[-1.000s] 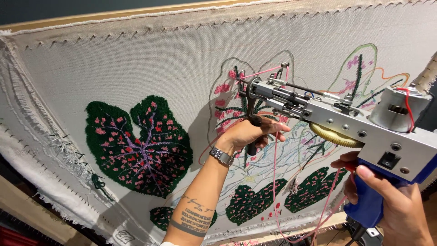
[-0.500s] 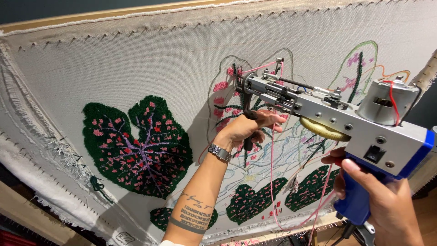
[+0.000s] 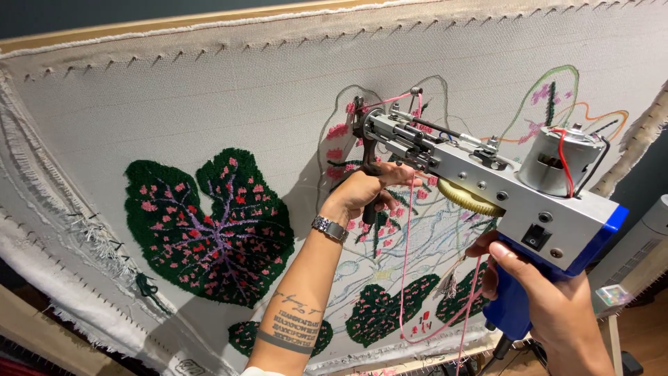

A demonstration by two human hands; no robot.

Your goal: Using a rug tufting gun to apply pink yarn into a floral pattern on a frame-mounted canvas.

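A silver and blue tufting gun [image 3: 487, 184] points its needle end at a stretched grey cloth [image 3: 229, 104]. My left hand [image 3: 365, 191] grips the gun's black front handle close to the cloth, a metal watch on the wrist. My right hand [image 3: 550, 306] holds the blue rear grip at the lower right. Pink yarn [image 3: 407, 264] runs from the gun's tip down in a loose loop. The needle sits on a partly tufted leaf outline with pink patches [image 3: 341, 132].
A finished dark green leaf with pink spots [image 3: 209, 226] fills the cloth's left half. Smaller green tufted leaves [image 3: 379, 313] lie near the bottom. A wooden frame [image 3: 139, 28] borders the cloth on top. A grey object [image 3: 637, 244] stands at the right.
The gun and both hands have shifted slightly left and down along the cloth. Both grips are unchanged.
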